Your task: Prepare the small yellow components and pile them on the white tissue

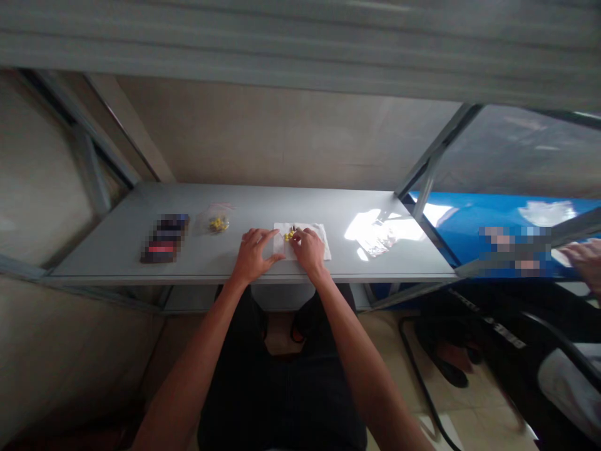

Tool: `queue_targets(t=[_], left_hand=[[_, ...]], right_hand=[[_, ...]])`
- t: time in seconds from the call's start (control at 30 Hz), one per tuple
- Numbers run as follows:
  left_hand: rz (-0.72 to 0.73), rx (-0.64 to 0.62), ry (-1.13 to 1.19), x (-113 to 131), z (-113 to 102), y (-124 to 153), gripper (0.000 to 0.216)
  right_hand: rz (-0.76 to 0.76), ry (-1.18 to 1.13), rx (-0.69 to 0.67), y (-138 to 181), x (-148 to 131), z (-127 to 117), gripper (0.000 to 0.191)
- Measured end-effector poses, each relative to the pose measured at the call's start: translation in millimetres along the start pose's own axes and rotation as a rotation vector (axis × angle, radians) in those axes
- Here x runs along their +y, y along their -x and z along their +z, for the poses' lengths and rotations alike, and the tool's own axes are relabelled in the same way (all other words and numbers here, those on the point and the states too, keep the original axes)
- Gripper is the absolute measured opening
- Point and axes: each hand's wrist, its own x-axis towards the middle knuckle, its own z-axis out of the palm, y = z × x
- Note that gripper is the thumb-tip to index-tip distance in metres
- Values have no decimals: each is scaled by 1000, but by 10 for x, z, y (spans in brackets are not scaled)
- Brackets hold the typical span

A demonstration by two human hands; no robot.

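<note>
On the grey shelf [117, 238], a white sheet [322, 241] lies in front of me with small yellow pieces [287, 235] on it. My left hand [253, 254] rests at the sheet's left edge, fingers spread and lying flat on the surface. Just to its right, my right hand [308, 249] lies on the sheet, its fingertips bent down over the yellow pieces; whether it pinches one is too small to tell.
A clear bag of yellow pieces [216, 222] lies to the left, with a dark blurred object [165, 238] beyond it. An empty-looking clear bag [379, 237] sits to the right. Metal frame posts [434, 156] flank the shelf. Another person's hand [585, 260] is at the far right by a blue table [469, 219].
</note>
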Motion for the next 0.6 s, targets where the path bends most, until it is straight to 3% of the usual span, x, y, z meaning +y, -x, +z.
queue_targets(t=[0.13, 0.27, 0.37, 0.6], left_hand=[[-16, -19, 11, -23, 10, 0, 69], [-64, 44, 113, -53, 0, -13, 73], [-78, 29, 158, -67, -3, -14, 76], [-68, -13, 169, -78, 9, -14, 71]], right_hand=[[-31, -61, 27, 3, 2, 13, 19], [-145, -453, 52, 40, 58, 36, 13], [-216, -722, 29, 100, 66, 33, 20], [-311, -738, -1, 114, -13, 23, 15]])
